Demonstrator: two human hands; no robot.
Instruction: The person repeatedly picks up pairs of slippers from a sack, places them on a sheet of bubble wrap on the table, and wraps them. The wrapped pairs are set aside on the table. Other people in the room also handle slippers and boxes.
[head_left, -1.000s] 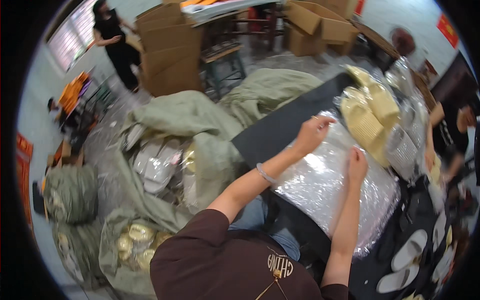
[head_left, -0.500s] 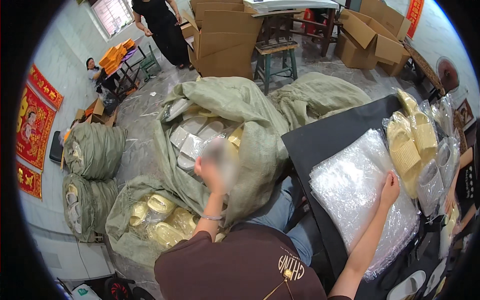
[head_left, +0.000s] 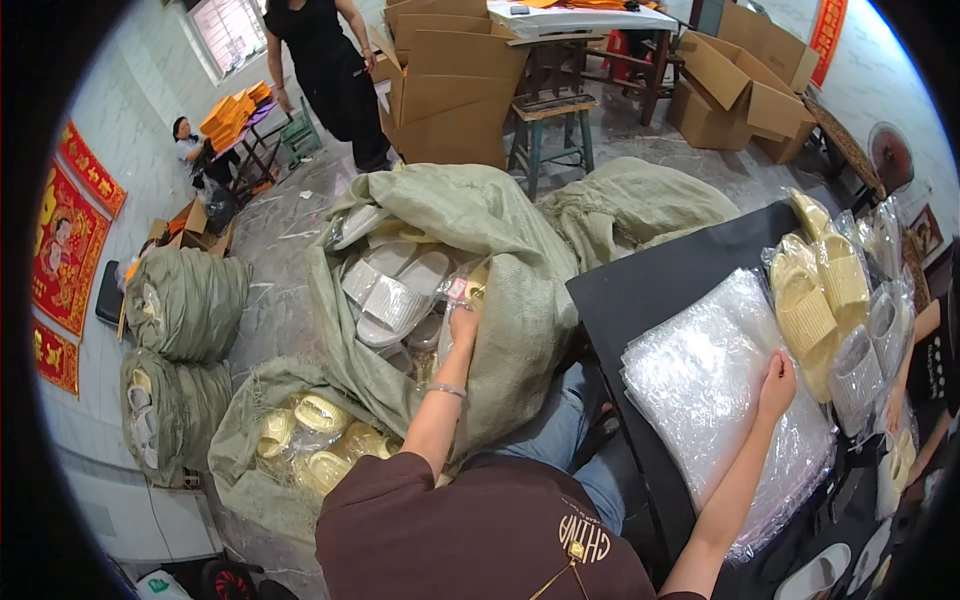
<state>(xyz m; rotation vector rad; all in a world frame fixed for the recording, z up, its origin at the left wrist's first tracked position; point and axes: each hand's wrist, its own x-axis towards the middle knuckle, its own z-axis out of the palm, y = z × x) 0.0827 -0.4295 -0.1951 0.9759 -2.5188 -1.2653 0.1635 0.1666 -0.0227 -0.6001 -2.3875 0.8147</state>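
My left hand (head_left: pixel 463 325) reaches into the open mouth of a large green woven sack (head_left: pixel 500 250) and closes on a bagged slipper pack (head_left: pixel 465 292). White slippers in clear bags (head_left: pixel 395 290) fill that sack. My right hand (head_left: pixel 778 382) rests flat on a stack of clear plastic bags (head_left: pixel 700 390) lying on a black table (head_left: pixel 650 285).
Bagged yellow slippers (head_left: pixel 815 290) are heaped at the table's far right. A lower green sack (head_left: pixel 300 440) holds yellow slippers. Two tied sacks (head_left: pixel 180 300) stand at left. Cardboard boxes (head_left: pixel 450 80), a stool (head_left: pixel 550 130) and a standing person (head_left: pixel 325 60) are behind. Another person's arm (head_left: pixel 905 370) shows at right.
My left hand left the plastic bags on the table, swung left and went down into the open sack. My right hand stayed on the bag stack.
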